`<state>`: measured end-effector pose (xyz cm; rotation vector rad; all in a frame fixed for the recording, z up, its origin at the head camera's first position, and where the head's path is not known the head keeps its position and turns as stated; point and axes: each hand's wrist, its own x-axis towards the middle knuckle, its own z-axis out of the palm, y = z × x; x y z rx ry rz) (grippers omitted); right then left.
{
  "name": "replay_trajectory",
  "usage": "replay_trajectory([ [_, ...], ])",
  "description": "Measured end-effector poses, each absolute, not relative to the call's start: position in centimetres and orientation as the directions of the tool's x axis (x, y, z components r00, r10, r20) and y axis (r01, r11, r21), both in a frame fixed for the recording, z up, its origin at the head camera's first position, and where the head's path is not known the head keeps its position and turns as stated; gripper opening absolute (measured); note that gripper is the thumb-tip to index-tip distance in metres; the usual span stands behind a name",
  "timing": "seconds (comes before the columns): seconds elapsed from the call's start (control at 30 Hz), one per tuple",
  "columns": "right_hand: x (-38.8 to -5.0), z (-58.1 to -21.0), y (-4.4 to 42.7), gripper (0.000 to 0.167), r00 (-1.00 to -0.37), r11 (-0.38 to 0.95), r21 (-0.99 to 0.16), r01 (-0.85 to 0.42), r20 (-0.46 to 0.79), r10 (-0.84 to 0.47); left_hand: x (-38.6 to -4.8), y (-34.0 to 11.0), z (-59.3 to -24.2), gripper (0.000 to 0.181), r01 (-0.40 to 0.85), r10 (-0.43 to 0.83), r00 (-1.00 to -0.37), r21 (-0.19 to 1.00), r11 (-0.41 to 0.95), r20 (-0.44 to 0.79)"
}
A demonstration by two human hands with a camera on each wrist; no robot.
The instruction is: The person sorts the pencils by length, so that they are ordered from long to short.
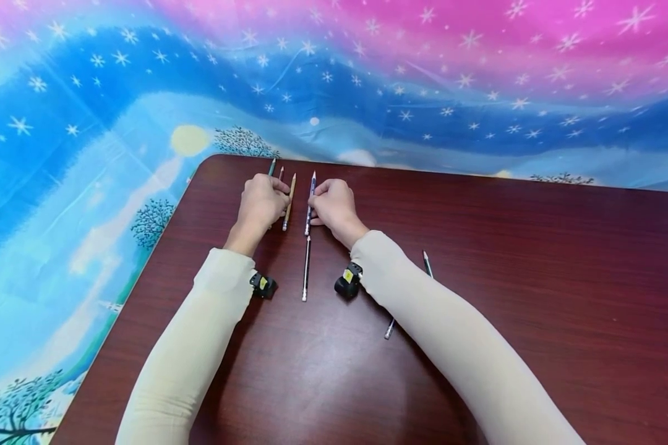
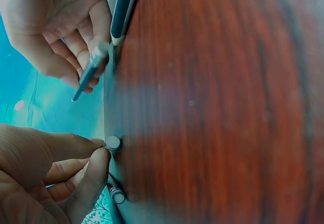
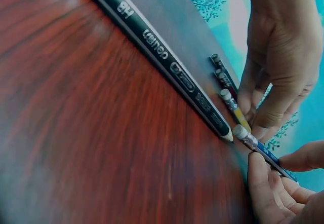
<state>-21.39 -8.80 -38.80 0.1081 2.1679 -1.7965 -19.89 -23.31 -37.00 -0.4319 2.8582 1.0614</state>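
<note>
The left hand (image 1: 263, 201) pinches a yellow pencil (image 1: 290, 204) between thumb and finger; a green pencil (image 1: 272, 167) and a dark red pencil (image 1: 281, 173) lie just left of it, partly hidden by that hand. To the right, the right hand (image 1: 335, 207) pinches a blue pencil (image 1: 310, 210), its tip pointing to the table's far edge. Right below the blue pencil's eraser end lies a black pencil (image 1: 307, 272), untouched. In the right wrist view, the black pencil (image 3: 162, 57) shows its HB lettering, and both hands' fingertips are at the pencils.
Under the right forearm another dark pencil (image 1: 427, 262) lies slanted, its middle hidden by the sleeve. The brown table (image 1: 534, 278) ends at a far edge against a snowflake-patterned cloth (image 1: 367, 80). Small black cameras are on both wrists.
</note>
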Motion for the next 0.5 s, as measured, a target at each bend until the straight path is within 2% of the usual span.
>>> replay_trajectory([
  [0.5, -21.58, -38.37, -9.92, 0.007, -0.942, 0.363, -0.887, 0.286, -0.329, -0.063, -20.05, -23.58, -37.11, 0.018, -0.288, -0.232, -0.957, 0.632, 0.719, -0.172],
])
